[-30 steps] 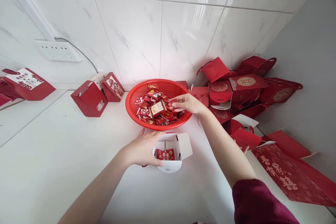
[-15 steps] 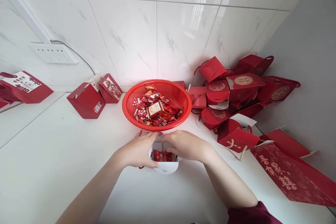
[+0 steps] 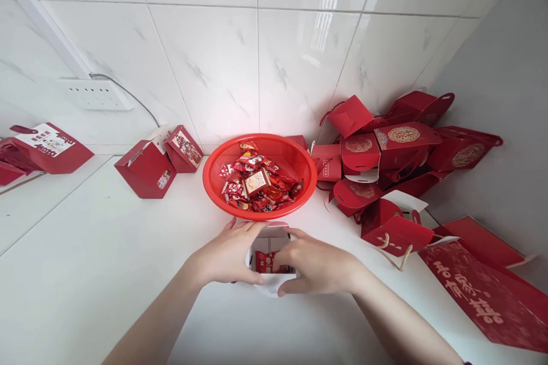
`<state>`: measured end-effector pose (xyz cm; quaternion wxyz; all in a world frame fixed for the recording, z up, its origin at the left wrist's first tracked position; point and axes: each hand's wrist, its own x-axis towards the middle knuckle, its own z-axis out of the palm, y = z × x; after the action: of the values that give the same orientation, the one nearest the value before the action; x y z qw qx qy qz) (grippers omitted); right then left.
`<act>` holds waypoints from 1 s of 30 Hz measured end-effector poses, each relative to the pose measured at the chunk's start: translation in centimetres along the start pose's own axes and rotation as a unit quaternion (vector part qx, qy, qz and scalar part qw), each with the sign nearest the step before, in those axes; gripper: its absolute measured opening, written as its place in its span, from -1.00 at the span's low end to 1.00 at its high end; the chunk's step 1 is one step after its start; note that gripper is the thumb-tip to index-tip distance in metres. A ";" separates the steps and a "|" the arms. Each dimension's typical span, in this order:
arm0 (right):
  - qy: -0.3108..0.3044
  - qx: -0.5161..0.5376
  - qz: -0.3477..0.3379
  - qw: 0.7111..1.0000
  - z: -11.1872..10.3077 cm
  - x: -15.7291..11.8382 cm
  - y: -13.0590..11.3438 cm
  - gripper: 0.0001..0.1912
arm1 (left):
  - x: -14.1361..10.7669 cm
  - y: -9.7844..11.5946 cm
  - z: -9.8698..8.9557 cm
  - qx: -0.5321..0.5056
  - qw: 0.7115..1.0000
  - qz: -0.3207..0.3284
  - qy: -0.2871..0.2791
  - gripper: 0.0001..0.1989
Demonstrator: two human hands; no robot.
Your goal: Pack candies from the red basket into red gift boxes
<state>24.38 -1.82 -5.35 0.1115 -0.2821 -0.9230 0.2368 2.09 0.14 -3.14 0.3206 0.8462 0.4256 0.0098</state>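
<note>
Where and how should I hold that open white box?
Probably grip the open box by its left side, coming from the left: thumb at the near edge, fingers at the far one, like the left hand. Its walls stand up around the red packet, and the right hand covers the right part.

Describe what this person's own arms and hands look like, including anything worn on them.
The left hand and right hand are ungloved, with no ring or bracelet visible. Both forearms show bare, without visible markings. A dark maroon sliver, probably a sleeve, edges the right arm.
</note>
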 end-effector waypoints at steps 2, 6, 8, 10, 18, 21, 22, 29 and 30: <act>-0.007 -0.019 -0.019 1.000 1.5 -0.3 0.0 -0.90 | -0.7 0.4 -0.3 0.013 1.000 0.010 0.010 -0.04; 0.010 -0.113 -0.019 0.993 3.8 -1.0 0.2 -0.82 | -2.5 1.2 -2.3 0.061 0.997 0.013 0.036 -0.34; 0.028 -0.146 -0.020 0.989 4.4 -1.4 0.1 -0.77 | -2.5 1.5 -4.2 0.090 0.993 0.013 0.081 -0.55; 0.067 -0.157 -0.023 0.985 4.7 -1.9 -0.2 -0.78 | -1.0 1.3 -6.3 0.113 0.983 0.005 0.147 -0.62; 0.399 -0.152 -0.071 0.901 6.8 -5.6 1.3 -0.71 | 13.1 -2.7 -10.3 0.129 0.978 0.086 0.141 -0.67; 0.488 -0.107 0.006 0.866 7.6 -6.6 3.3 -0.67 | 16.8 -4.3 -9.5 0.111 0.984 0.081 0.115 -0.70; 0.497 -0.089 0.028 0.862 7.6 -6.7 3.8 -0.66 | 17.6 -4.8 -9.2 0.102 0.986 0.073 0.111 -0.73; 0.499 -0.024 0.067 0.864 7.3 -6.7 4.7 -0.67 | 19.6 -7.7 -8.6 -0.016 0.994 0.030 0.106 -0.73; 0.495 -0.019 0.067 0.866 7.3 -6.7 4.6 -0.67 | 19.5 -7.9 -8.7 -0.042 0.993 0.026 0.108 -0.70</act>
<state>29.57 -5.04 -14.43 0.5318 -0.4259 -0.7299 0.0553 6.37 22.40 -5.62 0.3074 0.8371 0.4343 0.1269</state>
